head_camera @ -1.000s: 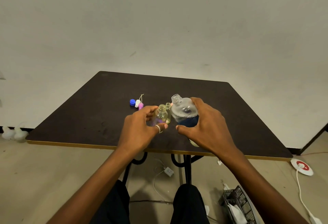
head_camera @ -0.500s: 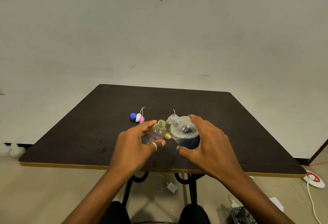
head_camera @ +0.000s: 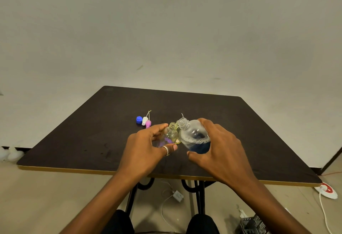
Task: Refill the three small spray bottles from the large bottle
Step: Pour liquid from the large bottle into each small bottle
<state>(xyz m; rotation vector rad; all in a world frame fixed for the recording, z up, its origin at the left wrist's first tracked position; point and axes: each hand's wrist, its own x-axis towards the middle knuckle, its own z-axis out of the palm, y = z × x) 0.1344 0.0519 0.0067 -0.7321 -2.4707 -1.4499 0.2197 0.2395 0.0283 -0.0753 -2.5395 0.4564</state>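
- Blue cap [head_camera: 139, 119], a white spray head [head_camera: 144, 120] and a pink spray head [head_camera: 148, 123] lie together on the dark table [head_camera: 74, 141], left of both hands. With them off, the necks stand open for pouring.
- Left hand [head_camera: 146, 152] curls round a small clear bottle [head_camera: 171, 134], thumb in front and fingers behind. It holds the bottle upright with its open mouth facing up. A firm grip low on the body should stop it tipping when the stream lands.
- Purple and yellow tints beside that bottle may be the other two small bottles. The fingers half hide them, so I cannot be sure.
- Large bottle [head_camera: 194, 137] leans left, with its open threaded neck just beside and slightly above the small mouth. Its lower part shows dark blue.
- Right hand [head_camera: 220, 152] wraps the large bottle's body, fingers over the top and thumb beneath.
- Pouring well likely means bringing lip over lip and tilting slowly, since the small neck is narrow. Stopping short of the rim should let the spray head be screwed on without overflow.
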